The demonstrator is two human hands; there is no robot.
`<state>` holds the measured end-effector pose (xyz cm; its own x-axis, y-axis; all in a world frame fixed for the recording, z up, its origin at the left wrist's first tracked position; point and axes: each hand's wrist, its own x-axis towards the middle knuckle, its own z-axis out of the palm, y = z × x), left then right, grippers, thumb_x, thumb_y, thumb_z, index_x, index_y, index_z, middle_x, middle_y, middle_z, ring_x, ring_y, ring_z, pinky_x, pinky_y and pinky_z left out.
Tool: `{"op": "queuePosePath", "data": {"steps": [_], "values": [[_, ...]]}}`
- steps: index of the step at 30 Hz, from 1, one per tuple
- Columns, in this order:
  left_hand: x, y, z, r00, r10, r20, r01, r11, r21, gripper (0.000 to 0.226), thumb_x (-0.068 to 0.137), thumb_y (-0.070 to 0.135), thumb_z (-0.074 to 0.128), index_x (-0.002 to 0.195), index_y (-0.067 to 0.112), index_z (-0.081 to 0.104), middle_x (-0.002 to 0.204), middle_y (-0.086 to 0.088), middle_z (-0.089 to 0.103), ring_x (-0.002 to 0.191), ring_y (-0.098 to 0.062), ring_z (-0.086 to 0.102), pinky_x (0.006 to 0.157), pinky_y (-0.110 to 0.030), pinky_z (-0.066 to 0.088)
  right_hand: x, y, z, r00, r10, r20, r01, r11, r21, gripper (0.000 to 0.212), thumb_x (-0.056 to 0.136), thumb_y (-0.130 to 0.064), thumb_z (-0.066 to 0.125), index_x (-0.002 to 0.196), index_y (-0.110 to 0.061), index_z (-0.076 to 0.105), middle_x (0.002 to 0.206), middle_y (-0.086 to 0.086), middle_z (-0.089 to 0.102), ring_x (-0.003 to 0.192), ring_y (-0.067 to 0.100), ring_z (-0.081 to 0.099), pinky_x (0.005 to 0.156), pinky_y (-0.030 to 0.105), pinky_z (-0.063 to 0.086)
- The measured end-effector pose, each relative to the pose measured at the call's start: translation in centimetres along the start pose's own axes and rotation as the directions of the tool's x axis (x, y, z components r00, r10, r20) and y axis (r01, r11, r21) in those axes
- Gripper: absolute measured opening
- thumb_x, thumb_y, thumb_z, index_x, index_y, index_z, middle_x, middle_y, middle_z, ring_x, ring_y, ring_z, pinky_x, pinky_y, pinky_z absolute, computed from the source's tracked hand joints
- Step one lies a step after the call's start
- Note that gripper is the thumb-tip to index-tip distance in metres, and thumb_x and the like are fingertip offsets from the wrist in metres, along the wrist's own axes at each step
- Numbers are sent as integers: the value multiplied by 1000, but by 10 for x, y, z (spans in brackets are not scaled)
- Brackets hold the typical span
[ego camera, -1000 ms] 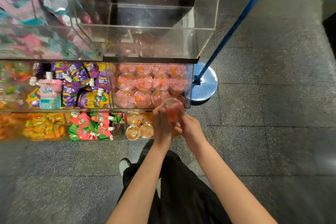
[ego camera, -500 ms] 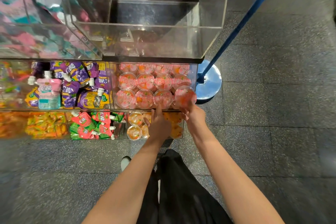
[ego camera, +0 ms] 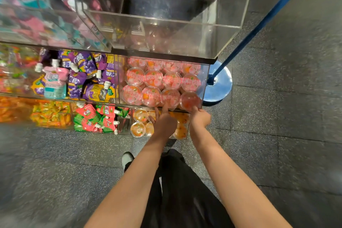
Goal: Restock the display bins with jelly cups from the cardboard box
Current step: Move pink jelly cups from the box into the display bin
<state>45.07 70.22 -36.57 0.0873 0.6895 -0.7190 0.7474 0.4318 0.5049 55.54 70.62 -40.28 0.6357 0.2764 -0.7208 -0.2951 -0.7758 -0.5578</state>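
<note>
Right hand (ego camera: 199,117) is pinching pink jelly cup (ego camera: 189,100) by near rim, seating it ahead in acrylic bin (ego camera: 204,87). Left hand (ego camera: 164,123), fingers relaxed, index touching neighbouring cup (ego camera: 169,97). Cup is looking light, slick, thin-walled, lid film fragile; rim grip likely safest.

Head view — steeply down, close

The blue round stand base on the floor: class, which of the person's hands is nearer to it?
Right. The right hand, at the jelly cup in the bin's near right corner, sits just left of the blue base; the left hand is farther left.
</note>
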Motion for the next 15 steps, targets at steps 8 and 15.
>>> {"op": "queuePosePath", "data": {"steps": [8, 15], "values": [[-23, -5, -18, 1000, 28, -1, -26, 900, -435, 39, 70, 14, 44, 95, 43, 49, 92, 23, 49, 81, 9, 49, 68, -11, 44, -7, 2, 1, 996, -32, -84, 27, 998, -56, 20, 92, -15, 57, 99, 0, 69, 83, 10, 61, 79, 23, 56, 68, 30, 42], [-44, -67, -38, 971, -155, -184, 31, 840, -542, 36, 95, 7, 46, 131, 5, 48, 125, -13, 58, 116, -30, 54, 98, -37, 44, -71, 17, 19, 992, -124, 12, 124, 991, -43, 48, 91, -34, 62, 121, 2, 52, 117, 15, 63, 96, 27, 59, 85, 35, 48]]}}
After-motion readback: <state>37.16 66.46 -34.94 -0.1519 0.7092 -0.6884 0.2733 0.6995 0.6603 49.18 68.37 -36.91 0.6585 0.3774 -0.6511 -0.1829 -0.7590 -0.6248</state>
